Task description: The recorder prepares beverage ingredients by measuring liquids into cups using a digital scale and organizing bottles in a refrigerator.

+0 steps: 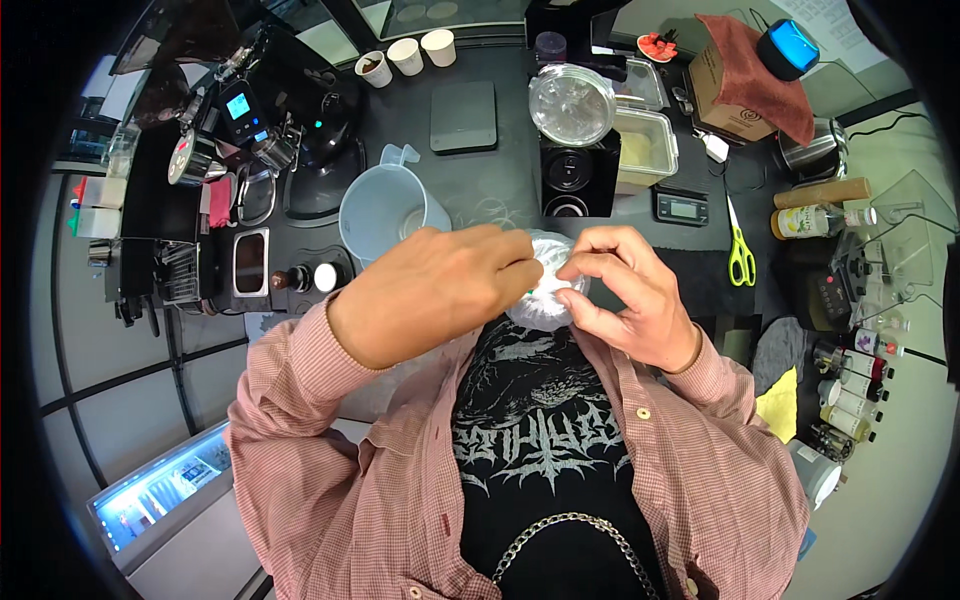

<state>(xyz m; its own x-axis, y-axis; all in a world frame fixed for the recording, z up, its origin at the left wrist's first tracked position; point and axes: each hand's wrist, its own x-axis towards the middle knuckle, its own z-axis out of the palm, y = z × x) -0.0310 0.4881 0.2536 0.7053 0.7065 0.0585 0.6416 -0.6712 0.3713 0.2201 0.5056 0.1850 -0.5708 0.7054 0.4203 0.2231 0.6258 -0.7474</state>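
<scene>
In front of my chest is a round, whitish bundle that looks wrapped in clear plastic. My left hand reaches over it from the left, its fingers curled and pinched at the top of the plastic. A speck of green shows by those fingertips. On the other side, my right hand has its thumb and bent fingers on the gathered plastic. The fingers partly cover the bundle, so what lies inside cannot be made out. Just beyond my left hand stands a translucent plastic jug with a handle.
A flat dark scale lies farther back, near three paper cups. Coffee grinding equipment stands at the left. To the right are a clear container, a small digital scale, yellow-green scissors and a cardboard box.
</scene>
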